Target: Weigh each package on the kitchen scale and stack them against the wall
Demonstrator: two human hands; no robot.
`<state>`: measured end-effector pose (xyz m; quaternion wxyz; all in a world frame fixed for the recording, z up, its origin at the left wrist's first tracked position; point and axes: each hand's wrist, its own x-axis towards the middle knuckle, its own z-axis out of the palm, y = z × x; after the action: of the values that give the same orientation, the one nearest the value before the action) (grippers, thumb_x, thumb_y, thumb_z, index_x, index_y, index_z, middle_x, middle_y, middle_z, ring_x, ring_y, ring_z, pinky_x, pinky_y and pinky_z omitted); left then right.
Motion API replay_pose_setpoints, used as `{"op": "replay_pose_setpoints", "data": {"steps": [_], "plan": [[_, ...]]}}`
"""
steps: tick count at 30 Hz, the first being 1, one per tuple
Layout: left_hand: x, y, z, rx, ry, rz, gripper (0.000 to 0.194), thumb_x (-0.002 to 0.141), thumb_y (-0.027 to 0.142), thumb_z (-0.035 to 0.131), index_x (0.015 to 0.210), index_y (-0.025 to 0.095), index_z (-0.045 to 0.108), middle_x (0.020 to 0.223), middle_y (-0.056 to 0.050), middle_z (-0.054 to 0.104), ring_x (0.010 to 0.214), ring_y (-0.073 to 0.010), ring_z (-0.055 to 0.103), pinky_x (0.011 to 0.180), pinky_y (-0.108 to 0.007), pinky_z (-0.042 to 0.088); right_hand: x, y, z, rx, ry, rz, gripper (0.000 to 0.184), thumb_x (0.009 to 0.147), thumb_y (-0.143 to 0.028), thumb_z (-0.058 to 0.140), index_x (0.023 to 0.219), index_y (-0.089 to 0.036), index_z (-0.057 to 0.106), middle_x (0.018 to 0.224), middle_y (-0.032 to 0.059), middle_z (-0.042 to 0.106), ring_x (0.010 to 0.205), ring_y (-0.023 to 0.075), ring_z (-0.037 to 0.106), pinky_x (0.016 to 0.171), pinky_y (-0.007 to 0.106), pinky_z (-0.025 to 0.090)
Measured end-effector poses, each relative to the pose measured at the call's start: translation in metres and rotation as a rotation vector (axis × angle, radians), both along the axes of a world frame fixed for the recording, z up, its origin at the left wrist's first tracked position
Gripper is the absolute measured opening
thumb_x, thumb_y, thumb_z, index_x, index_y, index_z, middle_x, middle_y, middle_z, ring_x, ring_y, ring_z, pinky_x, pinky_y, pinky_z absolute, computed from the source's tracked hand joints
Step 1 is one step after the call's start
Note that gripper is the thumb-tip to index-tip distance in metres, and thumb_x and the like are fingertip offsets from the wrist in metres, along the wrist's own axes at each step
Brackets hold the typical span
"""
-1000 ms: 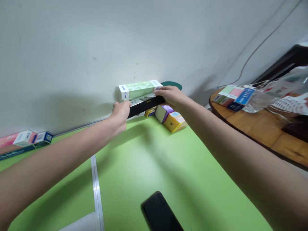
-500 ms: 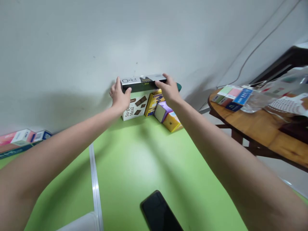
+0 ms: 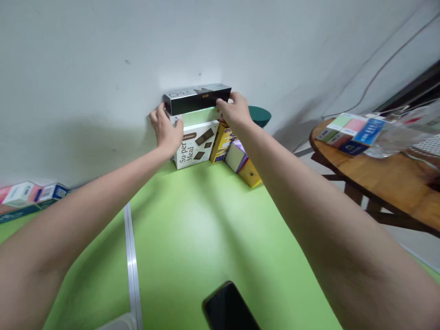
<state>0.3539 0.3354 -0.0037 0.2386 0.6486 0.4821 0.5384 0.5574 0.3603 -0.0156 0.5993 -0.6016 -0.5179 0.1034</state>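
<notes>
A long black box (image 3: 195,100) with a silvery top lies above a pale green surface (image 3: 199,116). Whether that surface is a separate box or the top of the white "Su-per Meal" box (image 3: 195,144) below, I cannot tell. My left hand (image 3: 166,130) curves round the left end of this stack, thumb in front on the pale green part, fingers at the side by the black box's lower corner. My right hand (image 3: 236,110) grips the black box's right end, thumb on its front face, fingertips partly hidden behind. Against the white box's right side stands a yellow box (image 3: 219,144).
A purple and white box (image 3: 235,155), a yellow-orange box (image 3: 250,173) and a dark green round object (image 3: 260,115) sit at the right. A phone (image 3: 228,307) lies on the green table (image 3: 192,238). More boxes (image 3: 30,197) line the wall; a wooden table (image 3: 381,183) holds others.
The black box now sits higher in view and shows more of its front, with more of the pale green surface exposed. My left hand has slid lower on the stack's end.
</notes>
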Motion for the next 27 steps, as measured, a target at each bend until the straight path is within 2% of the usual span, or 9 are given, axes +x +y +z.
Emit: {"op": "replay_pose_setpoints", "data": {"steps": [4,8,11,14,17,19,21,24,27], "plan": [[0.001,0.016,-0.005,0.043,-0.022,0.019,0.032,0.081,0.017,0.058,0.11,0.022,0.045,0.121,-0.008,0.044,0.121,-0.0213,0.042,0.103,-0.035,0.033,0.006,0.012,-0.011,-0.001,-0.032,-0.026,0.023,0.078,-0.035,0.057,0.09,-0.015,0.057,0.092,0.0056,0.06,0.102,0.025,0.058,0.089,0.047,0.046],[0.001,0.024,-0.002,0.006,-0.024,0.056,0.028,0.08,0.017,0.059,0.104,0.022,0.044,0.117,-0.008,0.046,0.118,-0.0209,0.044,0.101,-0.035,0.035,0.006,0.012,-0.01,-0.046,-0.055,-0.054,0.024,0.078,-0.036,0.058,0.09,-0.016,0.056,0.09,0.0063,0.058,0.102,0.0276,0.058,0.089,0.052,0.043],[-0.006,0.013,0.007,-0.052,0.023,0.079,0.029,0.079,0.019,0.06,0.104,0.02,0.044,0.119,-0.01,0.044,0.119,-0.0228,0.043,0.101,-0.037,0.034,-0.007,-0.007,0.0,-0.07,-0.081,-0.172,0.029,0.074,-0.029,0.061,0.099,-0.015,0.054,0.099,0.0097,0.055,0.108,0.0299,0.053,0.094,0.054,0.037],[-0.028,-0.017,0.011,-0.054,0.146,0.001,0.03,0.077,0.017,0.058,0.105,0.019,0.046,0.12,-0.011,0.043,0.12,-0.0239,0.041,0.101,-0.039,0.034,-0.035,-0.051,0.009,-0.03,-0.169,-0.213,0.029,0.075,-0.022,0.056,0.103,-0.015,0.052,0.106,0.0121,0.053,0.11,0.0285,0.049,0.097,0.05,0.036],[-0.063,-0.065,0.005,-0.103,0.339,-0.224,0.028,0.077,0.014,0.053,0.104,0.019,0.05,0.116,-0.009,0.046,0.117,-0.0237,0.043,0.099,-0.042,0.036,-0.08,-0.113,0.009,-0.071,-0.243,0.012,0.023,0.076,-0.019,0.051,0.098,-0.018,0.054,0.1,0.0091,0.057,0.099,0.0242,0.054,0.09,0.044,0.042],[-0.092,-0.103,-0.005,-0.174,0.424,-0.402,0.026,0.078,0.017,0.049,0.104,0.018,0.053,0.114,-0.009,0.049,0.112,-0.0225,0.048,0.095,-0.04,0.04,-0.116,-0.156,0.005,-0.271,-0.227,0.382,0.015,0.078,-0.02,0.049,0.09,-0.017,0.057,0.086,0.0062,0.061,0.084,0.021,0.058,0.08,0.038,0.047],[-0.122,-0.14,-0.016,-0.263,0.461,-0.54,0.022,0.079,0.02,0.047,0.099,0.018,0.055,0.107,-0.007,0.055,0.101,-0.0207,0.053,0.087,-0.036,0.045,-0.153,-0.195,0.001,-0.449,-0.243,0.747,0.014,0.081,-0.021,0.047,0.086,-0.017,0.06,0.082,0.0045,0.064,0.079,0.0189,0.06,0.075,0.034,0.048],[-0.172,-0.187,-0.031,-0.423,0.474,-0.599,0.018,0.075,0.019,0.046,0.089,0.017,0.056,0.087,-0.003,0.06,0.08,-0.0172,0.056,0.07,-0.03,0.047,-0.207,-0.237,-0.002,-0.556,-0.322,1.006,0.02,0.083,-0.017,0.044,0.093,-0.018,0.062,0.086,0.0036,0.066,0.077,0.0178,0.06,0.071,0.031,0.047],[-0.227,-0.213,-0.042,-0.532,0.437,-0.56,0.017,0.072,0.016,0.044,0.083,0.016,0.058,0.079,-0.001,0.062,0.071,-0.0148,0.056,0.063,-0.026,0.045,-0.259,-0.251,-0.005,-0.636,-0.367,1.175,0.025,0.083,-0.015,0.044,0.101,-0.02,0.061,0.086,0.0029,0.066,0.075,0.0181,0.059,0.069,0.031,0.047]]}}
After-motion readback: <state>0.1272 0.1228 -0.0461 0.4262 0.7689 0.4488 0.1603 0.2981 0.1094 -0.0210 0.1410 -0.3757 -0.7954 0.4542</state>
